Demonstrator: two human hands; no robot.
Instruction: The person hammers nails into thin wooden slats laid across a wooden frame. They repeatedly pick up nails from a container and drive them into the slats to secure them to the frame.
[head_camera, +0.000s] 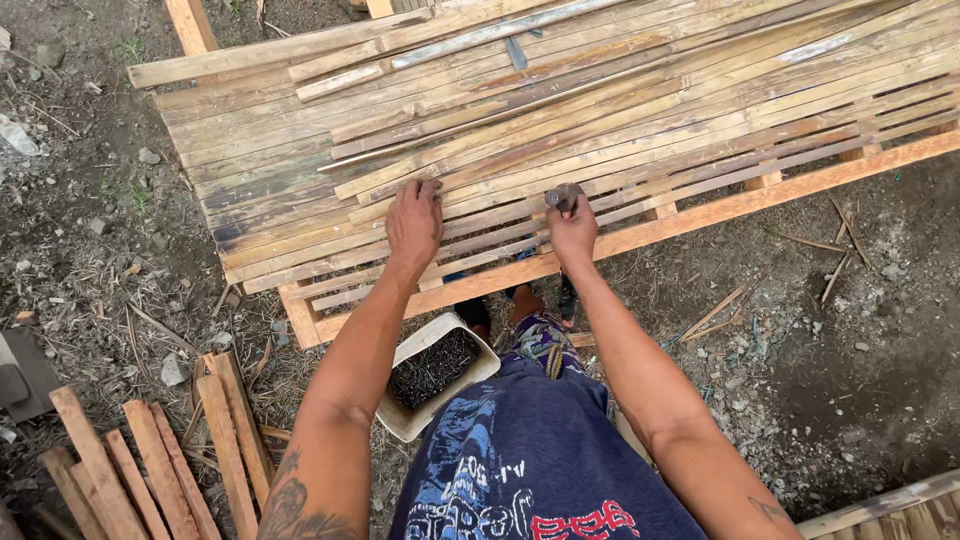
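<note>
1. Reaching forward with both arms, the person is leaning over a slatted bamboo panel that is lying on a wooden frame.
2. The left hand is lying palm down on the slats near the panel's near edge, fingers spread and pressing flat, gripping nothing.
3. The right hand is closing around the handle of a hammer, whose metal head is showing just above the knuckles and sitting at the slats; the rest of the handle is running down out of the fist toward the person's legs.
4. The two hands are sitting apart, with a stretch of slats between them, both close to the frame's front rail.
5. A pale tub of dark nails is standing on the ground just beside the left forearm, under the panel's near edge and next to the person's knee.
6. Loose bamboo strips are lying crosswise over the top of the panel, well beyond the hands.
7. A bundle of reddish wooden slats is lying on the dirt at the lower left, well apart from the panel.
8. Stony ground scattered with splinters is showing all around, and more slats are peeking in at the lower right corner.
</note>
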